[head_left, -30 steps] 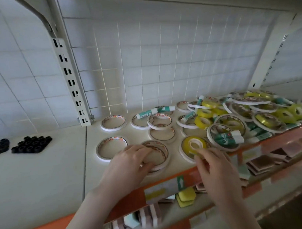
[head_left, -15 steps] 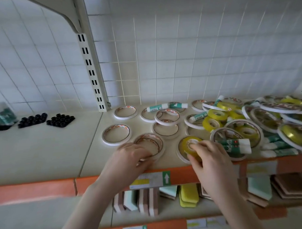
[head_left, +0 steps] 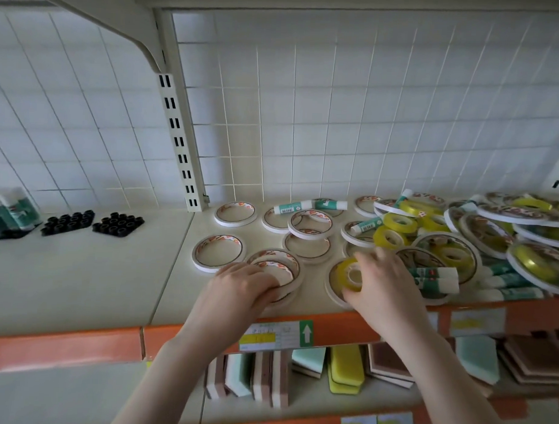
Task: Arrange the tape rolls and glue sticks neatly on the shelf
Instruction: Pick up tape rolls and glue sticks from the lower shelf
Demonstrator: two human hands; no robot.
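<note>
Writing on tape rolls (head_left: 218, 252) and glue sticks (head_left: 310, 207) is unreadable.

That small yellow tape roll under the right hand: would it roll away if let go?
Probably, if released on edge: the yellow tape roll is round and tilted up in the right hand. It looks light, lifted by fingertips alone. Its glossy side may be slippery.

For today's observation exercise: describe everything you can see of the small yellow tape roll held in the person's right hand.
The small yellow tape roll is a narrow ring of glossy, see-through yellow tape around a pale hollow core. It is tilted, its open face turned toward the camera. The right hand pinches it, fingers over its far side, thumb at its lower edge. It sits over a wider white flat tape ring near the shelf's orange front edge; whether they touch is unclear.
</note>
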